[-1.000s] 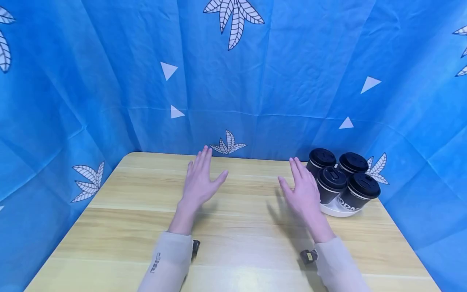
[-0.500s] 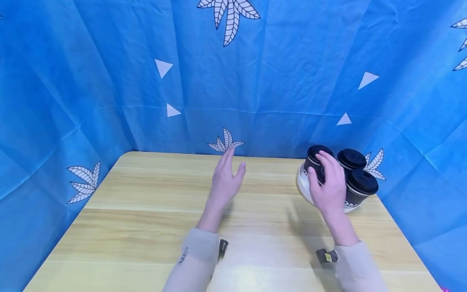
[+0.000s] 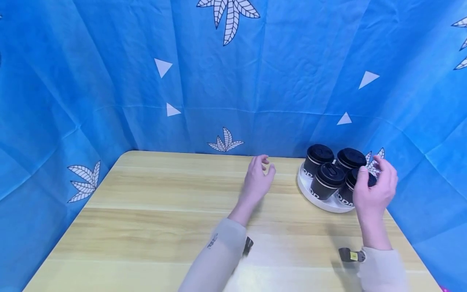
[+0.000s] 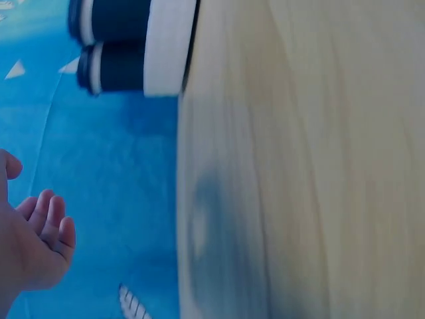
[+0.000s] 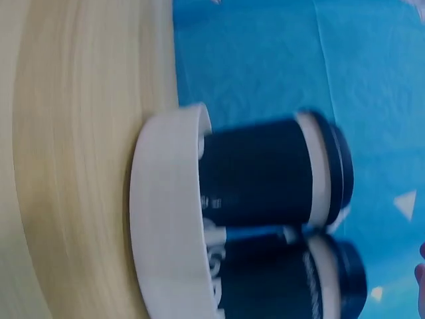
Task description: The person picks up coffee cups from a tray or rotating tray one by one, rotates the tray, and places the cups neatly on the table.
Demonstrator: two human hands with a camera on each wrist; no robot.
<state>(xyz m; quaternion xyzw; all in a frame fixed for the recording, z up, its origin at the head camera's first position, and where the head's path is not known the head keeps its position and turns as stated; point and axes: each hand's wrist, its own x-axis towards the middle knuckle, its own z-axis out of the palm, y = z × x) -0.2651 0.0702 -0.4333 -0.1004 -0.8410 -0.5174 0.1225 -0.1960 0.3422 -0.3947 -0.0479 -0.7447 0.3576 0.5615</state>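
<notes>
Several black lidded paper coffee cups (image 3: 326, 184) stand upright in a round white tray (image 3: 306, 190) at the table's back right. My right hand (image 3: 377, 190) hovers at the tray's right side with fingers loosely bent, overlapping the front right cup (image 3: 346, 194) in the head view. Only its fingertips (image 5: 421, 274) enter the right wrist view, apart from the cups. To the left of the tray my left hand (image 3: 257, 178) hangs above the table, fingers relaxed and holding nothing. In the left wrist view this hand (image 4: 33, 249) is well away from the white tray (image 4: 166, 50).
The wooden table (image 3: 146, 227) has its rear and side edges against a blue curtain (image 3: 233, 81) printed with white leaves and triangles. Small black devices (image 3: 351, 255) sit at both sleeve cuffs.
Both hands have moved right. The right hand crossed over the cups to the tray's far side, and the left came nearer the tray. Their fingers are more bent. The head view shifted slightly.
</notes>
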